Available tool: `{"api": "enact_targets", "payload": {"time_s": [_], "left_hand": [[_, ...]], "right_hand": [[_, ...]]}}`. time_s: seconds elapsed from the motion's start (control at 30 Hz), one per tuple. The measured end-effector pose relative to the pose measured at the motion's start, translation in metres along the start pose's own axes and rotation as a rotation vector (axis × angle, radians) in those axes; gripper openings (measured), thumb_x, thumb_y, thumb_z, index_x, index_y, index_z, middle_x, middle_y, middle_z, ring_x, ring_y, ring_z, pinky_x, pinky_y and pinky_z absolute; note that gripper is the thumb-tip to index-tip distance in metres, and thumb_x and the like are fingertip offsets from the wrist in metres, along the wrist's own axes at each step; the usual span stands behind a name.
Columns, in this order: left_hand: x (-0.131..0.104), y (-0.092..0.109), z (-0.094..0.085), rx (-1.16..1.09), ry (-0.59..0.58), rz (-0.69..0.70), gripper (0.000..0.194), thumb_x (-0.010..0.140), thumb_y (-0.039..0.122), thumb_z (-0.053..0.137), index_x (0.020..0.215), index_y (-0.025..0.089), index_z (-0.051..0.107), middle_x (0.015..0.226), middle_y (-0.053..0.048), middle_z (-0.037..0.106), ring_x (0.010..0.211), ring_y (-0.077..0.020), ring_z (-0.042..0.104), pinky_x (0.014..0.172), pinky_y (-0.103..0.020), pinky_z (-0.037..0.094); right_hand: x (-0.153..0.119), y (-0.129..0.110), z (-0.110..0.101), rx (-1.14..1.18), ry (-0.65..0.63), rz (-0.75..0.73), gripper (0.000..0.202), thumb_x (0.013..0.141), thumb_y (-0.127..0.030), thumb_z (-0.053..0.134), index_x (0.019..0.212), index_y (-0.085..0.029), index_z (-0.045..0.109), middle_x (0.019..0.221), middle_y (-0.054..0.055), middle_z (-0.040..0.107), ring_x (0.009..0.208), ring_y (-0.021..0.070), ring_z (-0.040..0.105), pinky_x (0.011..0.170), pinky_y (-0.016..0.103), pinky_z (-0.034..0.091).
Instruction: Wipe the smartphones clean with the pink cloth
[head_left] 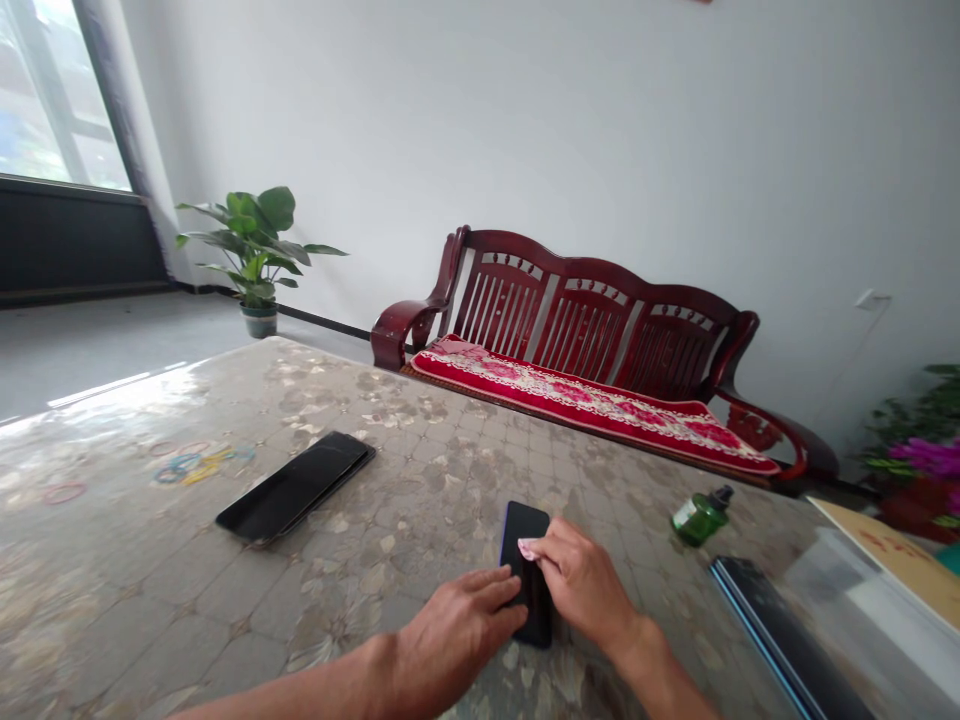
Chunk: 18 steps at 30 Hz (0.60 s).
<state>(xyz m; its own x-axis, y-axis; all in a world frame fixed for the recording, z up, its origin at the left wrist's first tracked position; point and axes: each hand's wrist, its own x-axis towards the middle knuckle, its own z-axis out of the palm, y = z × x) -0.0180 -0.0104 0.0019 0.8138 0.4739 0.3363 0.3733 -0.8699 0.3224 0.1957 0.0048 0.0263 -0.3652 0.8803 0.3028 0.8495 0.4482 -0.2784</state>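
A dark phone [535,628] lies screen up on the patterned tablecloth in front of me. My left hand [457,625] comes in from the left, its fingers stretched out and lying on the phone's left side. In a pinch, my right hand [589,580] has a small pinkish-white cloth [528,548], which touches the screen near its upper middle. Part of the phone's right side is hidden behind that hand.
Left of my hands are a stack of black phones [296,487] and loose rubber bands [196,463]. To the right stand a green spray bottle [702,515], more stacked phones [780,640] and a clear-sided box [885,600]. A wooden bench [592,290] sits beyond the table [420,450].
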Motion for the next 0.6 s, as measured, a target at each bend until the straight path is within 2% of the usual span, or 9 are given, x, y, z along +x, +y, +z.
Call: {"api": "enact_targets", "payload": {"time_s": [0.3, 0.6], "left_hand": [[-0.003, -0.003, 0.0, -0.001, -0.015, 0.017, 0.024, 0.094, 0.013, 0.05, 0.116, 0.019, 0.058, 0.126, -0.01, 0.062, 0.127, -0.0233, 0.053, 0.11, -0.032, 0.04], [-0.001, -0.001, -0.002, -0.009, -0.005, 0.017, 0.021, 0.094, 0.014, 0.05, 0.112, 0.02, 0.06, 0.117, -0.008, 0.066, 0.121, -0.023, 0.057, 0.106, -0.032, 0.043]], "right_hand": [[0.04, 0.01, 0.011, -0.129, 0.049, 0.1, 0.028, 0.094, -0.014, 0.049, 0.081, -0.023, 0.071, 0.084, 0.003, 0.064, 0.081, 0.0144, 0.061, 0.075, 0.022, 0.044], [0.01, -0.006, 0.004, -0.003, -0.005, 0.012, 0.026, 0.09, -0.011, 0.051, 0.087, -0.026, 0.073, 0.083, 0.0, 0.062, 0.082, 0.0129, 0.06, 0.073, 0.02, 0.043]]}}
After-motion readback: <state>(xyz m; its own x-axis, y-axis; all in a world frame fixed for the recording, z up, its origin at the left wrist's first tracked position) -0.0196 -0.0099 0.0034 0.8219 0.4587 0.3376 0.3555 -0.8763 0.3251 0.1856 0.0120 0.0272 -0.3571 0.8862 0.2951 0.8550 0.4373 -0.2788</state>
